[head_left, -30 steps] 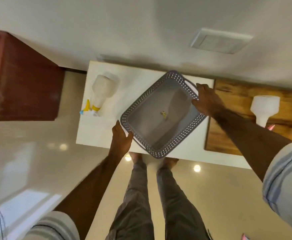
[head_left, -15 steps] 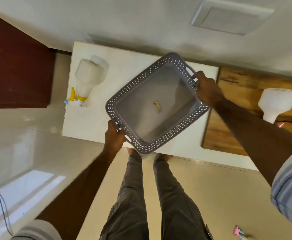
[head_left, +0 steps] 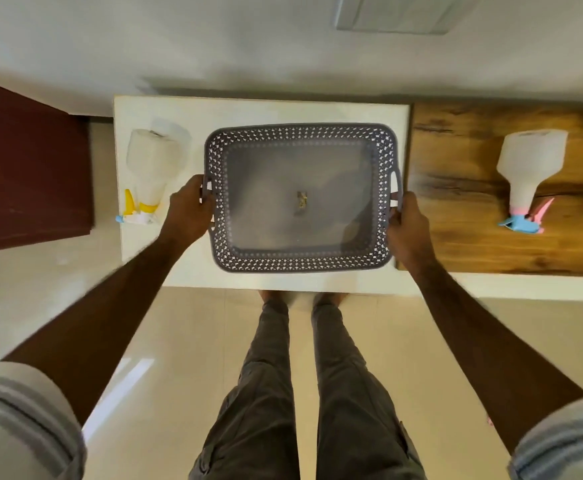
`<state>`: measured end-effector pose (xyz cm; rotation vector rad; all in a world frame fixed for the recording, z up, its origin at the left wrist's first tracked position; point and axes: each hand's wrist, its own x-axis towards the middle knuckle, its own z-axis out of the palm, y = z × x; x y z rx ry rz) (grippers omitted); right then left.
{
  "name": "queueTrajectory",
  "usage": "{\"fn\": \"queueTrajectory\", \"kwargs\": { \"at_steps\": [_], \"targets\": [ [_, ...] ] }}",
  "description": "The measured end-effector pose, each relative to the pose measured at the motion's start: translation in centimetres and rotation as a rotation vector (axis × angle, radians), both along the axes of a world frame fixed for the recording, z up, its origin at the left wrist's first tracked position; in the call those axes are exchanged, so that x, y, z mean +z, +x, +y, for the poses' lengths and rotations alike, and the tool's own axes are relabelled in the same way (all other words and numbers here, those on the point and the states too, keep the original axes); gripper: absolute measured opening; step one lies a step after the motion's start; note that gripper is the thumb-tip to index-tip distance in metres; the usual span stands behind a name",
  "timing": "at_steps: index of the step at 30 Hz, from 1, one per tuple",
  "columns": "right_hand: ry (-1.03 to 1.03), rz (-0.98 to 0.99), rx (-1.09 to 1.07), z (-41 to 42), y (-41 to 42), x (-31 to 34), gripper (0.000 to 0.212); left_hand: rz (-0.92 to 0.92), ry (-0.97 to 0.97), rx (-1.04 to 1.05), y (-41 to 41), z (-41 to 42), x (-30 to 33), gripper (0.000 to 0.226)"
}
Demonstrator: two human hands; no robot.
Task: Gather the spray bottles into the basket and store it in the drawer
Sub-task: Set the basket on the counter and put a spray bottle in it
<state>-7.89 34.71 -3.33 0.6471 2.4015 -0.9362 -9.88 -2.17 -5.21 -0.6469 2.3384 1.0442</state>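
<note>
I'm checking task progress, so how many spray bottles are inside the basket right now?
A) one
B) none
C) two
B: the basket holds no bottle; one spray bottle lies on the white table to its left and the other bottle on the wooden surface to its right.

Home: tiled floor [head_left: 179,341], wooden cabinet [head_left: 491,237].

Spray bottle [head_left: 151,168] beside basket's [head_left: 300,265] left

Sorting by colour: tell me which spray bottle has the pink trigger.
The spray bottle on the wooden surface, right of the basket; the other's is yellow.
</note>
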Motion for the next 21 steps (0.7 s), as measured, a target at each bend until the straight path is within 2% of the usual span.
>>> {"fn": "queueTrajectory", "kwargs": {
  "at_steps": [4,16,19,21],
  "targets": [
    [0.011,0.004,-0.02,-0.3,1.6,-1.0,0.025,-0.033,-0.012,-0.045,0.4,0.3,-0.9,0.037],
    [0.016,-0.028,-0.075,-0.9,2.4,-2.3,0.028,-0.036,-0.02,-0.12,-0.7,0.6,-2.0,0.036],
    [-0.011,-0.026,-0.131,-1.3,2.1,-1.8,0.038,-0.018,-0.015,-0.066,-0.3,0.7,-1.9,0.039],
    [0.08,0.048,-0.119,-1.9,1.9,-1.2,0.053,0.064,-0.049,-0.091,0.5,0.6,-1.6,0.043]
  ]
}}
